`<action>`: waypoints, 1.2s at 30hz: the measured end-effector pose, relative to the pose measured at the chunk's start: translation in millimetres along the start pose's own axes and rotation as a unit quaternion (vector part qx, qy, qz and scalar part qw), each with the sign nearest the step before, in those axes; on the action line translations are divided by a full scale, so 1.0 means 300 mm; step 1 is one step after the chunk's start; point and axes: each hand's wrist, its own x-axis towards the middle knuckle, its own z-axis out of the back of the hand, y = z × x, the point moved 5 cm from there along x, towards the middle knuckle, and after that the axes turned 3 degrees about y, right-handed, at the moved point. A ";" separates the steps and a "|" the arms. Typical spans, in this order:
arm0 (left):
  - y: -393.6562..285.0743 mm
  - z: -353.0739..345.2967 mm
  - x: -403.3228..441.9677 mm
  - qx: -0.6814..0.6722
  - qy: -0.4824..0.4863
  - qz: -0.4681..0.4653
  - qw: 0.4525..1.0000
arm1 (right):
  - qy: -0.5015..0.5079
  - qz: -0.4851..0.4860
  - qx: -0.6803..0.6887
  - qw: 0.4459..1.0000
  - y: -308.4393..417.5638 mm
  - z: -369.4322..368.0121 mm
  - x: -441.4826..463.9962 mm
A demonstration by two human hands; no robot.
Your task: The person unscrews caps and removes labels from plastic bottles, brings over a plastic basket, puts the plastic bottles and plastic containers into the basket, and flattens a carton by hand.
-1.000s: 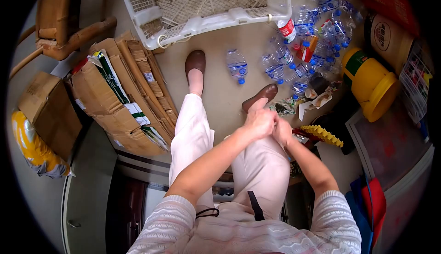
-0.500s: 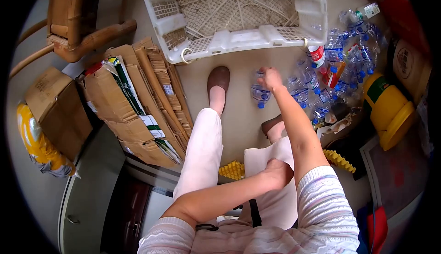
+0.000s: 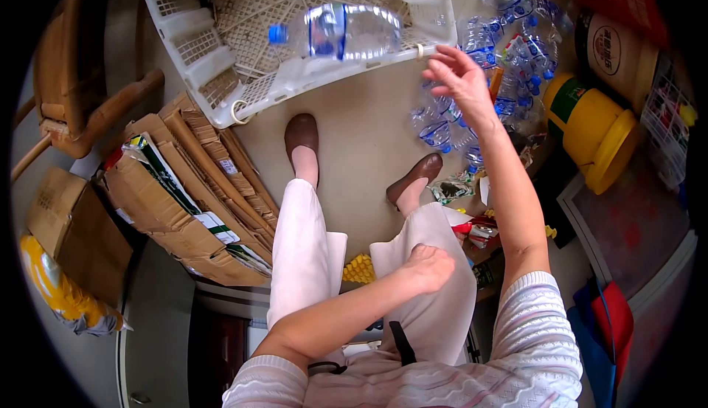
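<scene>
A clear plastic bottle (image 3: 361, 32) with a blue cap and blue band is in the air, lying sideways in front of the white plastic crate (image 3: 332, 76). It is slightly blurred and apart from my hands. My right hand (image 3: 464, 83) is open to the right of it, fingers spread, near the crate's front corner. My left hand (image 3: 428, 268) rests on my thigh, fingers curled in a loose fist with nothing seen in it. Several similar bottles (image 3: 442, 124) lie in a heap beyond and below my right hand. More bottles are partly visible inside the crate.
Flattened cardboard (image 3: 169, 187) stands stacked at the left, near a wooden chair (image 3: 81, 113) and a cardboard box (image 3: 81, 216). A yellow bucket (image 3: 590, 128) lies on the right, beside a round-labelled container (image 3: 608, 54). Wrappers (image 3: 453, 187) lie by my right shoe.
My right hand has let go of a bottle it held near the floor and moved up and outward, open. That bottle is now airborne by the crate. My view has shifted right.
</scene>
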 end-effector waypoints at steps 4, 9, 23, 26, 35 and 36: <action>0.003 0.007 -0.003 -0.008 0.019 0.000 1.000 | -0.161 0.085 -0.444 0.877 -0.156 0.175 0.178; 0.038 0.027 -0.007 -0.047 0.039 0.029 0.998 | -0.145 -0.055 -0.565 0.810 -0.291 0.097 0.288; 0.010 0.076 0.004 -0.041 0.005 -0.013 0.999 | 0.116 -0.024 0.416 0.902 0.083 0.034 -0.029; 0.022 0.070 0.010 -0.042 0.004 -0.019 0.999 | 0.105 -0.011 0.244 0.964 0.081 0.024 0.041; 0.037 0.043 0.018 -0.035 0.038 -0.007 0.999 | 0.136 -0.183 -0.615 0.755 -0.511 0.086 0.096; 0.039 0.044 0.020 -0.045 0.058 0.001 0.997 | 0.109 -0.189 -0.634 0.742 -0.531 0.067 0.079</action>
